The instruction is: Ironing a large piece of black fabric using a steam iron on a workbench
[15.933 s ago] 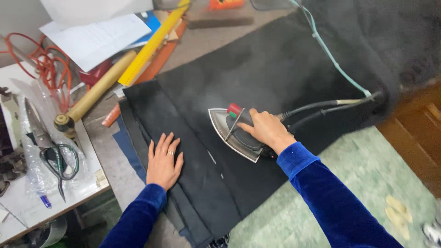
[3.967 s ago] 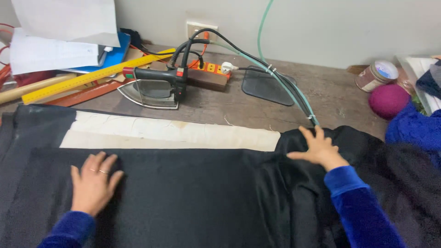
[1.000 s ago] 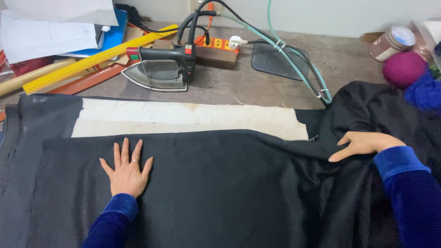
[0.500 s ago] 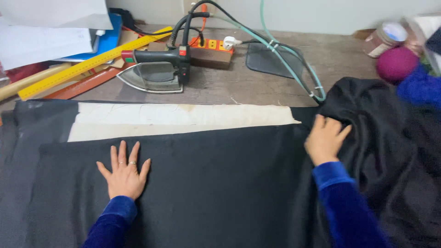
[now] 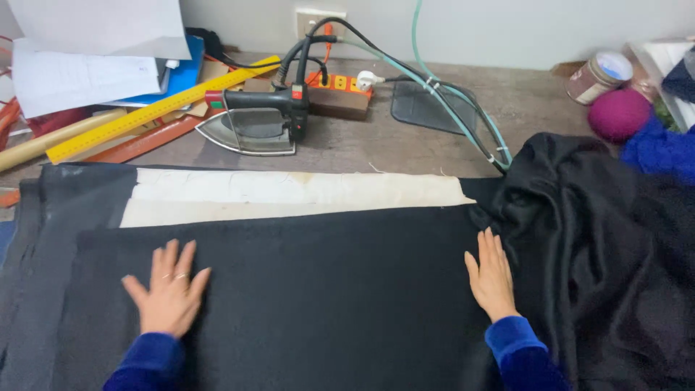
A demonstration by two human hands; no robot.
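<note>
A wide piece of black cloth (image 5: 326, 297) lies flat across the table in front of me. My left hand (image 5: 168, 289) rests palm down on its left part, fingers spread. My right hand (image 5: 492, 275) lies flat on the cloth's right part, next to a bunched heap of shiny black fabric (image 5: 601, 246). A strip of cream cloth (image 5: 289, 195) shows beyond the black cloth's far edge. A steam iron (image 5: 253, 124) with a black handle stands on the table behind it, apart from both hands.
Hoses and cables (image 5: 449, 94) run from the iron toward the wall. A yellow ruler (image 5: 159, 108), papers (image 5: 87, 65) and a wooden roll (image 5: 43, 141) lie at the back left. A tin (image 5: 597, 76), a magenta ball (image 5: 619, 114) and blue fabric (image 5: 662, 148) sit at the right.
My right hand has slid toward me along the black cloth's right part and flattened. The left hand stays pressed in place. The iron stays parked at the back.
</note>
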